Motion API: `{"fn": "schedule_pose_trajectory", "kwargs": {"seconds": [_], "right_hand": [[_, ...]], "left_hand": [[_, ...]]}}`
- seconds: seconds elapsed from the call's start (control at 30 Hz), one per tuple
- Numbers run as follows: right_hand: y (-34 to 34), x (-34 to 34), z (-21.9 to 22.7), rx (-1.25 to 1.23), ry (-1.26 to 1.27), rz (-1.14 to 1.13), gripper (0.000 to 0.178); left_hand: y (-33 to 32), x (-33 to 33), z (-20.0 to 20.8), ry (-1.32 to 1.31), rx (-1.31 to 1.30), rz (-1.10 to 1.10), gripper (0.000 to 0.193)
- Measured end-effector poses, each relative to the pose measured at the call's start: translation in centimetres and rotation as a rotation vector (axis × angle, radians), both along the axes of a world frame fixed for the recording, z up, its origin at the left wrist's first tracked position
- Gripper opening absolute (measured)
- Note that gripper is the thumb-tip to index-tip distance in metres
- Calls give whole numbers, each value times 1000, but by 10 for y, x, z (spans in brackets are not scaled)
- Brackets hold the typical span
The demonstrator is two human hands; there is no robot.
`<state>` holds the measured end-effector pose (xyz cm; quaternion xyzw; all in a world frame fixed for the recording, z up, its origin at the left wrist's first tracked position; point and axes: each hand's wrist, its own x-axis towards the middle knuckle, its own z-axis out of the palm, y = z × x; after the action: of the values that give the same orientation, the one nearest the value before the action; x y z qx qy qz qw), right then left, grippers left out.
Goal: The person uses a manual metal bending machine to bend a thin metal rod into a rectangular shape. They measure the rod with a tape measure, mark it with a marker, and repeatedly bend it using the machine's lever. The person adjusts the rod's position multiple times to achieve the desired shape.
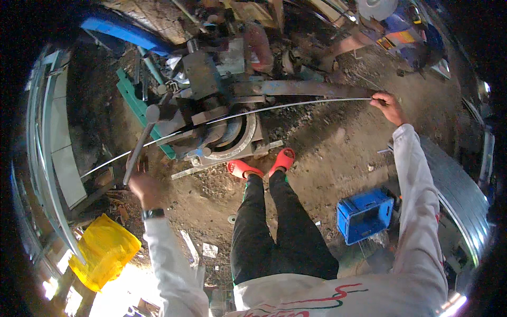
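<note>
At the right, my right hand [389,107] pinches one end of a long, thin, pale metal rod [296,104]. The rod bows slightly and runs leftward across a round-based metal machine [232,137], past its dark block, toward white panels. My left hand [146,187], with a dark band on its wrist, is beside the lower end of a steel bar handle [139,150] with a rounded grey top. That handle crosses over the rod. My left fingers are smeared and partly hidden, so their grip on the handle is unclear.
Red clogs [282,161] are on my feet beside the machine base. A blue crate [364,215] sits at right, near corrugated sheet metal [454,185]. A yellow sack [105,251] lies lower left, by long metal profiles [48,158]. Scrap and a blue beam [127,33] fill the far side.
</note>
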<state>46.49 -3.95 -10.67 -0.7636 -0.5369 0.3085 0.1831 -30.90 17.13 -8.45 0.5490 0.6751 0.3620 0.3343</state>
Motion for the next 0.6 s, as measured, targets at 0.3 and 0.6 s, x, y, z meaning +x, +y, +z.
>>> {"fn": "schedule_pose_trajectory", "kwargs": {"seconds": [0.3, 0.6], "right_hand": [[-57, 102, -27, -21, -79, -113, 44], [-83, 74, 6, -214, -503, -441, 58]], "left_hand": [[53, 7, -26, 629, 455, -662, 24], [90, -44, 18, 606, 89, -824, 18]]}}
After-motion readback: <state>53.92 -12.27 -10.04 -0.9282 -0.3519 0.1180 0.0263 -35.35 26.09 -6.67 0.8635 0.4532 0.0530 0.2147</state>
